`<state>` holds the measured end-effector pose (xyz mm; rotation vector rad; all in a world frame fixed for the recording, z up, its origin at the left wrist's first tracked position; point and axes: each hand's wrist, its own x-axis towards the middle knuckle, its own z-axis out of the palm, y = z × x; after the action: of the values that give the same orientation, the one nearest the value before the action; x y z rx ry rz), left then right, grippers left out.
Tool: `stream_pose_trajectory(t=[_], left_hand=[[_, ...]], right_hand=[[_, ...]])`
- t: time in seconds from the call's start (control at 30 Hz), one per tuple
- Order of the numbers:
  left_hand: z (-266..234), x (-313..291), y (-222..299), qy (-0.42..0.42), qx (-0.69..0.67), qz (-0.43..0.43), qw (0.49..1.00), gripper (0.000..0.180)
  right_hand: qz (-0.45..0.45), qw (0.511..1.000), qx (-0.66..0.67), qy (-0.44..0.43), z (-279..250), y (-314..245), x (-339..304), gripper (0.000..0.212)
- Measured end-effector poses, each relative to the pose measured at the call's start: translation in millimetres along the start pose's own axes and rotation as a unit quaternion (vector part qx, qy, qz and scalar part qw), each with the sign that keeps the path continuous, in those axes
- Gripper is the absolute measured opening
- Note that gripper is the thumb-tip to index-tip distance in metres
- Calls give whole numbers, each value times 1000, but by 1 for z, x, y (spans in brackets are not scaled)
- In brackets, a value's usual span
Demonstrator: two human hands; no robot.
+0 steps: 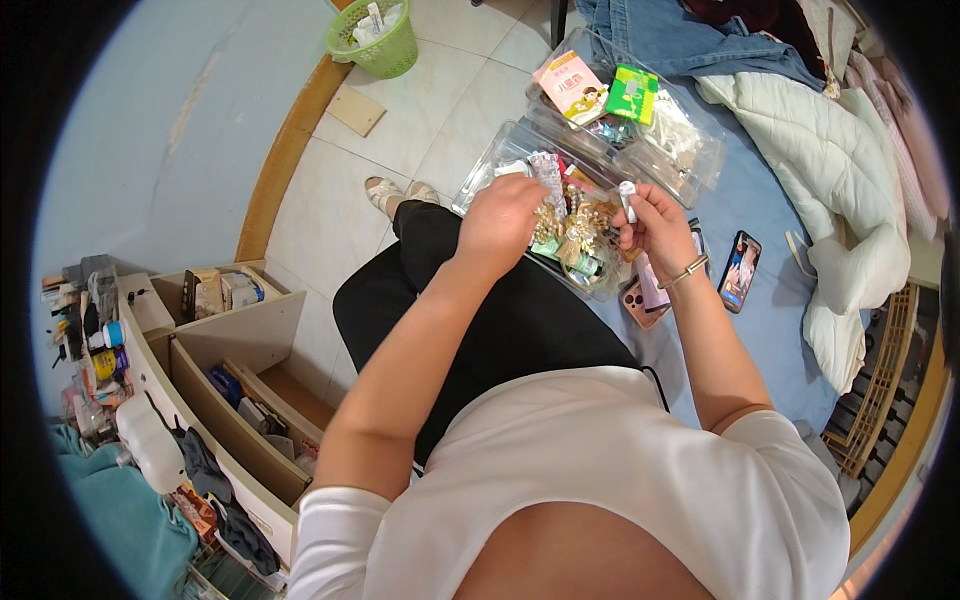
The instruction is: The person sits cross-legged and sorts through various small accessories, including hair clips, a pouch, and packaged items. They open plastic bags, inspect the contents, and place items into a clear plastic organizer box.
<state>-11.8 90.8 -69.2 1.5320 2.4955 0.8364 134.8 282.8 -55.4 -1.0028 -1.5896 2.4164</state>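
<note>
My right hand [652, 228] is closed on a small white tube [627, 200], held upright between thumb and fingers over the right side of a clear plastic box [487, 165]. My left hand [500, 222] is over the left part of that box, back of the hand up. Its fingertips are hidden, so whether it grips anything is unclear. Inside the box lie gold-coloured hair ornaments [583, 232], a patterned strip [548, 180], a green tube [575, 259] and other small items. The box rests on the blue bed sheet, close to my black-trousered leg [470, 320].
A second clear box [708, 165] behind holds a pink carton [572, 88] and a green packet [633, 94]. Phones [740, 270] lie right, near a white quilt [800, 150]. Open drawers [235, 400] stand left; a green basket [388, 52] is on the floor.
</note>
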Motion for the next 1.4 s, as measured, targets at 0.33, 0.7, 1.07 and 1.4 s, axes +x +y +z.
stream_pose_trajectory(t=[0.33,0.7,1.07,1.4], left_hand=[[19,76,9,-243,110,121,956,61],[-1,26,-22,-133,154,172,964,20],[-18,38,-9,-122,39,100,987,24],[9,52,-1,-225,-84,117,964,26]], right_hand=[[3,999,23,35,-16,-4,-18,13],[-261,831,-484,85,-44,5,-31,14],[-373,798,-473,4,12,24,-21,16],[-371,875,-261,-169,56,38,-32,17]])
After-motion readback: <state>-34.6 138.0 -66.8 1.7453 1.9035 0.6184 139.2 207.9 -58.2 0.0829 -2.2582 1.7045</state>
